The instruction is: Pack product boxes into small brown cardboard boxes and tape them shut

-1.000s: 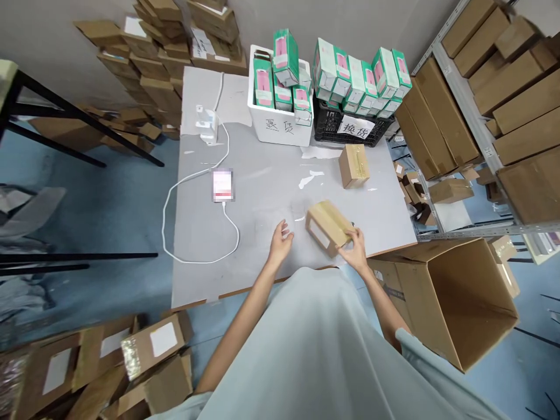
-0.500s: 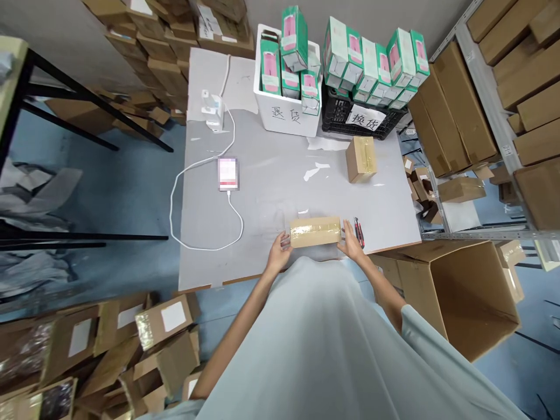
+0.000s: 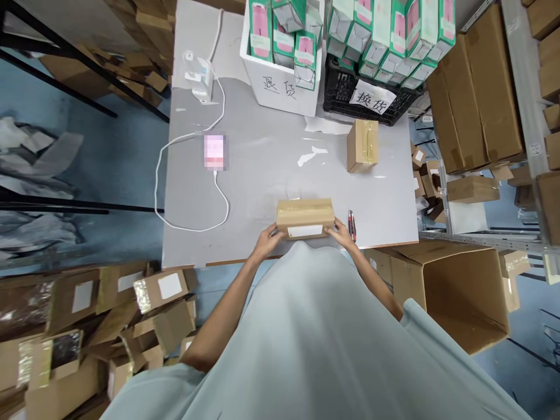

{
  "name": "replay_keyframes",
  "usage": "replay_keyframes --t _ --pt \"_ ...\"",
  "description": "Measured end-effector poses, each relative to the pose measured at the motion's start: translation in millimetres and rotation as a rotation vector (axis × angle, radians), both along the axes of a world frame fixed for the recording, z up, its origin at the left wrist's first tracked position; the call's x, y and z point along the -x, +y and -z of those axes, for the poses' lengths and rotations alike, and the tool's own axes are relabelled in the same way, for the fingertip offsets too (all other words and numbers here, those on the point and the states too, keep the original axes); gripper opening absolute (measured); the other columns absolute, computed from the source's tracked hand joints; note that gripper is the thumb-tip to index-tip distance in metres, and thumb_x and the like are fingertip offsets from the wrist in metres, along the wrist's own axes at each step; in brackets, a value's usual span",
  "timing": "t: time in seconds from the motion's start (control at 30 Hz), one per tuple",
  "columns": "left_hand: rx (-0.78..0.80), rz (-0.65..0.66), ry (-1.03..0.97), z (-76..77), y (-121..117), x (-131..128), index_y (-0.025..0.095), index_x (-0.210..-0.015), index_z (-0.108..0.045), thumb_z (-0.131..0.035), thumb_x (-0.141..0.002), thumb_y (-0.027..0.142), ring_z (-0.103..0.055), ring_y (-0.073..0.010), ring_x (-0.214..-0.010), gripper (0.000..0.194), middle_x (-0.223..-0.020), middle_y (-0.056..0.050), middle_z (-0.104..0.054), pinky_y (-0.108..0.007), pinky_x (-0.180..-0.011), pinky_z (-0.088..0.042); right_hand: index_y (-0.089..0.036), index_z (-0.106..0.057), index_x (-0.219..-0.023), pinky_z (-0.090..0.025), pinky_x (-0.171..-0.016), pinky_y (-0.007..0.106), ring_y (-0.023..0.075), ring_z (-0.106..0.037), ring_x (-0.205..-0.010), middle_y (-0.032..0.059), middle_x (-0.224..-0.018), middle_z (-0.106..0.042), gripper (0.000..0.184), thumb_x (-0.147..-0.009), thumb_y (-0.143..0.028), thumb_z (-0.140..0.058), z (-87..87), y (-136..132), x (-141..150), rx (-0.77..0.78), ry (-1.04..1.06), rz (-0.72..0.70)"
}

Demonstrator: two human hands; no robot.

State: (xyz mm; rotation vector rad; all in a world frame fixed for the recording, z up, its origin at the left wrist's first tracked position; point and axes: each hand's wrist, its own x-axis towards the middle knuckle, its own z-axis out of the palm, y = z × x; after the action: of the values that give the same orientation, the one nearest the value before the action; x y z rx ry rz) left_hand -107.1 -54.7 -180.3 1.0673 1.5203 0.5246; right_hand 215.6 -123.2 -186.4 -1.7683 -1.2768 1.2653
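A: Both ends covered! The left hand (image 3: 265, 242) grips one end, the right hand (image 3: 342, 234) has the other, and the labelled cardboard box (image 3: 305, 213) is clamped between them!

B: Its white label (image 3: 305, 231) faces back toward the body, long side running from hand to hand. Is it resting on anything?

A: Can't tell from here! It's at the near edge of the tabletop (image 3: 254, 192), that much is clear.

B: Just outside the right hand, look, a red-and-black utility knife (image 3: 352, 226), lying near the fingers but apart from them!

A: Farther ahead of the right hand stands a tape-sealed cardboard box (image 3: 359, 149).

B: Ahead of the left hand and out to its left, a phone (image 3: 214, 151), screen blurred out, with a white cable (image 3: 195, 231) looping beside it!

A: Far beyond both hands, a white bin (image 3: 280, 104) packed with green-and-pink cartons (image 3: 305, 52); right of that, a black crate (image 3: 339, 96) stacked with more!

B: And right of the right forearm, a big open carton (image 3: 464, 297) gapes!
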Motion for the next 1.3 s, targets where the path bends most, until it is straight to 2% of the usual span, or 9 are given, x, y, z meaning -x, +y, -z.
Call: replay_keyframes --t 0.13,0.33,0.53,0.67,0.77,0.9,1.0,1.17,1.3 --pt "-0.002 -0.044 -0.031 -7.3 7.5 -10.2 0.015 -0.136 -0.084 -0.075 -0.092 0.041 -0.078 -0.035 -0.135 0.051 -0.147 -0.015 -0.084 -0.051 -0.126 -0.059 -0.021 -0.086 -0.138 -0.06 -0.126 0.048 0.034 -0.077 -0.141 0.0158 -0.147 -0.084 0.064 -0.11 -0.074 -0.064 -6.7 14.3 -13.6 0.053 0.003 0.083" --pt "0.058 -0.043 -0.029 -7.6 15.1 -26.8 0.015 -0.14 -0.082 -0.073 -0.092 0.031 -0.077 -0.0338 -0.137 0.051 -0.15 -0.015 -0.082 -0.051 -0.124 -0.06 -0.021 -0.09 -0.119 -0.065 -0.113 0.048 0.0368 -0.084 -0.123 0.0158 -0.127 -0.09 0.061 -0.11 -0.074 -0.061 0.0 33.0 -11.5 0.175 -0.079 0.054" --pt "0.086 -0.08 -0.034 2.1 7.0 -25.6 0.013 -0.155 -0.074 -0.069 -0.102 0.033 -0.074 -0.0337 -0.144 0.056 -0.164 -0.019 -0.073 -0.05 -0.124 -0.06 -0.021 -0.086 -0.135 -0.063 -0.12 0.049 0.0347 -0.081 -0.134 0.0134 -0.139 -0.088 0.066 -0.115 -0.074 -0.052 13.8 22.5 -11.2 0.175 -0.036 0.092" --pt "0.127 -0.173 -0.017 12.3 3.4 -18.2 0.011 -0.162 -0.068 -0.055 -0.113 0.038 -0.074 -0.0337 -0.144 0.057 -0.163 -0.022 -0.073 -0.05 -0.119 -0.064 -0.015 -0.079 -0.152 -0.067 -0.118 0.057 0.0368 -0.082 -0.133 0.0195 -0.145 -0.085 0.076 -0.117 -0.073 -0.044 27.5 4.8 -17.9 0.275 0.064 0.207" --pt "0.141 -0.175 0.01 18.0 2.0 -14.6 0.012 -0.161 -0.069 -0.055 -0.108 0.031 -0.074 -0.0343 -0.144 0.058 -0.156 -0.021 -0.078 -0.053 -0.121 -0.063 -0.015 -0.071 -0.165 -0.067 -0.118 0.058 0.0345 -0.083 -0.134 0.0217 -0.156 -0.079 0.071 -0.113 -0.06 -0.054 35.5 -8.3 -21.9 0.325 0.082 0.217" --pt "0.113 -0.13 0.033 20.0 0.4 -18.5 0.012 -0.149 -0.076 -0.064 -0.089 0.018 -0.071 -0.0338 -0.149 0.061 -0.156 -0.019 -0.079 -0.051 -0.129 -0.057 -0.014 -0.064 -0.172 -0.061 -0.128 0.053 0.0317 -0.078 -0.146 0.0199 -0.166 -0.074 0.076 -0.1 -0.039 -0.069 40.0 -15.6 -17.1 0.317 0.103 0.189" --pt "0.083 -0.092 0.049 19.0 0.5 -24.4 0.007 -0.139 -0.079 -0.066 -0.078 0.01 -0.076 -0.0342 -0.141 0.063 -0.149 -0.022 -0.081 -0.048 -0.131 -0.054 -0.015 -0.066 -0.171 -0.058 -0.132 0.052 0.0327 -0.075 -0.149 0.0166 -0.171 -0.071 0.08 -0.094 -0.03 -0.073 40.0 -14.1 -8.6 0.284 0.115 0.163" --pt "0.042 -0.064 0.099 10.0 6.3 -26.3 0.011 -0.126 -0.083 -0.076 -0.078 0.015 -0.081 -0.0356 -0.127 0.049 -0.132 -0.019 -0.086 -0.05 -0.122 -0.06 -0.02 -0.079 -0.156 -0.063 -0.126 0.052 0.0363 -0.063 -0.163 0.0154 -0.172 -0.07 0.067 -0.097 -0.05 -0.082 28.8 -7.3 -2.8 0.15 0.109 0.17" --pt "-0.111 -0.076 0.164 -8.1 16.1 -23.4 0.015 -0.121 -0.087 -0.08 -0.091 0.032 -0.081 -0.029 -0.113 0.035 -0.126 -0.014 -0.084 -0.043 -0.112 -0.064 -0.026 -0.087 -0.142 -0.066 -0.122 0.051 0.0353 -0.067 -0.156 0.0148 -0.16 -0.076 0.064 -0.103 -0.075 -0.073 4.2 7.2 -7.2 -0.061 0.101 0.224"
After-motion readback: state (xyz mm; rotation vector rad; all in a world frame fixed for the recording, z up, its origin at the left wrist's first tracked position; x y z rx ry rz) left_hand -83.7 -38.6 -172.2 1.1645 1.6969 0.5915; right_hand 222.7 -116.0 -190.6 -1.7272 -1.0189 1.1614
